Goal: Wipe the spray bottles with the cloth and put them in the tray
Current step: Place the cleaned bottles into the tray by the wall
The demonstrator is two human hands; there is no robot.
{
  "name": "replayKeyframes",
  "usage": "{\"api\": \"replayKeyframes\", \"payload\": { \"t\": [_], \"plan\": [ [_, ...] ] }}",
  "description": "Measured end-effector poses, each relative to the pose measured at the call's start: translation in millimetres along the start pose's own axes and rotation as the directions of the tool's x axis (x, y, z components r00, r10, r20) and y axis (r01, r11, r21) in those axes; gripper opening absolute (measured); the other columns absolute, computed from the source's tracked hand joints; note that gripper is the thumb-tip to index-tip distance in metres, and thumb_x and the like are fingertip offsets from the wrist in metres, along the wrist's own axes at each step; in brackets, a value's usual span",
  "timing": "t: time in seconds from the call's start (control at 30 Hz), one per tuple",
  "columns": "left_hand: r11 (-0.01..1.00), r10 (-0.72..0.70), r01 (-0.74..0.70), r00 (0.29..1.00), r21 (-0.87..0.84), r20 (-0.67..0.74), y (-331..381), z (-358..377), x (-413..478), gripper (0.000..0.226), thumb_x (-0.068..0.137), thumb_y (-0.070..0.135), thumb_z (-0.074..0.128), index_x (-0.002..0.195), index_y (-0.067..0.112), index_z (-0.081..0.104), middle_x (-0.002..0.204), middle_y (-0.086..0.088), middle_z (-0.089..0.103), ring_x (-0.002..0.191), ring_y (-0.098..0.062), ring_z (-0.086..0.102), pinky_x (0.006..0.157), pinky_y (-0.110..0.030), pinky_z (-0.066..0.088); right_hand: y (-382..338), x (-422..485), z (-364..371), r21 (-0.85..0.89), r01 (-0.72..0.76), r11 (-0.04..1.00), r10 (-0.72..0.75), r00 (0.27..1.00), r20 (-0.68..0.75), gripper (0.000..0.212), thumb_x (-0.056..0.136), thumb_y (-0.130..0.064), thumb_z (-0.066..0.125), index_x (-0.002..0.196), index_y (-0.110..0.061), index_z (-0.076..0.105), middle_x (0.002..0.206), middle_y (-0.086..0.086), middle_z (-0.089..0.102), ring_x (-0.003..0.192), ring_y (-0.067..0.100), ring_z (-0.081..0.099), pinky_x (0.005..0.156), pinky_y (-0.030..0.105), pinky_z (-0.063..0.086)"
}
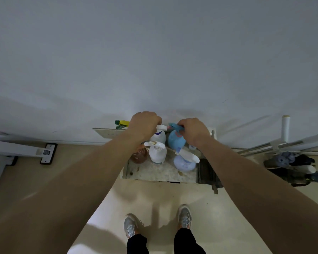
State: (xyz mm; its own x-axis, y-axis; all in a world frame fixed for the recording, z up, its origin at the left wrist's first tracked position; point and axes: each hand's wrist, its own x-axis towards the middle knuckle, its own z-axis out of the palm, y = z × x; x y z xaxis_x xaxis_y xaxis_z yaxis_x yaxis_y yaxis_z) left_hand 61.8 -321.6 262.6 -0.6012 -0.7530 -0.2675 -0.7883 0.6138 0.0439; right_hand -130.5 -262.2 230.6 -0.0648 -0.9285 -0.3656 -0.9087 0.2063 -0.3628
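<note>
The two held bottles are best lowered upright into the speckled tray (154,174), with bases set flat and nozzles kept off their neighbours before release. The left hand (145,125) is curled round the sprayer head of the white spray bottle (158,136). The right hand (193,132) is curled on the trigger head of the blue spray bottle (175,141). Both bottles stand at the tray's far edge, mid-frame. The fingertips are hidden, and no cloth can be made out.

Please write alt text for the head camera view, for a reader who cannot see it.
A person's left hand grips the sprayer of a white bottle and the right hand grips a blue bottle, at a speckled tray by the wall. Other bottles stand in it.
</note>
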Motion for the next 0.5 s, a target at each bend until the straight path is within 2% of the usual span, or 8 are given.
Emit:
{"api": "replayKeyframes", "payload": {
  "t": [0.13, 0.33, 0.5],
  "plan": [
    [0.999, -0.018, 0.017, 1.0, -0.035, -0.026, -3.7, 0.5, 2.2, 0.02, 0.093, 0.021, 0.064, 0.112, 0.023, 0.073, 0.105, -0.004, 0.068, 0.094, -0.024, 0.062, 0.081, -0.035, 0.05, -1.9, 6.4, -6.4, -0.036, 0.051, 0.998, -0.052, 0.998, -0.031, 0.021, 0.092, -0.019, 0.064, 0.112, -0.02, 0.071, 0.104, 0.009, 0.07, 0.093, 0.031, 0.064, 0.081, 0.04, 0.053],
    [0.999, -0.022, 0.02, 0.999, -0.036, -0.047, -3.8, 2.1, 3.5, 0.019, 0.095, 0.024, 0.064, 0.113, 0.023, 0.072, 0.107, -0.003, 0.07, 0.094, -0.022, 0.063, 0.086, -0.035, 0.05, -1.7, 10.0, -6.9, -0.069, 0.041, 0.997, -0.041, 0.999, -0.006, 0.02, 0.092, -0.018, 0.063, 0.11, -0.02, 0.072, 0.103, 0.009, 0.069, 0.092, 0.03, 0.064, 0.078, 0.039, 0.053],
    [0.999, -0.011, 0.008, 0.999, -0.051, -0.042, -5.6, 2.0, 1.6, 0.021, 0.094, 0.023, 0.064, 0.115, 0.023, 0.071, 0.111, -0.003, 0.069, 0.097, -0.023, 0.062, 0.088, -0.036, 0.05, 2.3, 10.0, -0.4, -0.022, 0.022, 1.0, -0.022, 1.0, -0.006, 0.024, 0.092, -0.021, 0.065, 0.115, -0.02, 0.071, 0.108, 0.009, 0.07, 0.097, 0.03, 0.064, 0.084, 0.041, 0.054]
  ]
}}
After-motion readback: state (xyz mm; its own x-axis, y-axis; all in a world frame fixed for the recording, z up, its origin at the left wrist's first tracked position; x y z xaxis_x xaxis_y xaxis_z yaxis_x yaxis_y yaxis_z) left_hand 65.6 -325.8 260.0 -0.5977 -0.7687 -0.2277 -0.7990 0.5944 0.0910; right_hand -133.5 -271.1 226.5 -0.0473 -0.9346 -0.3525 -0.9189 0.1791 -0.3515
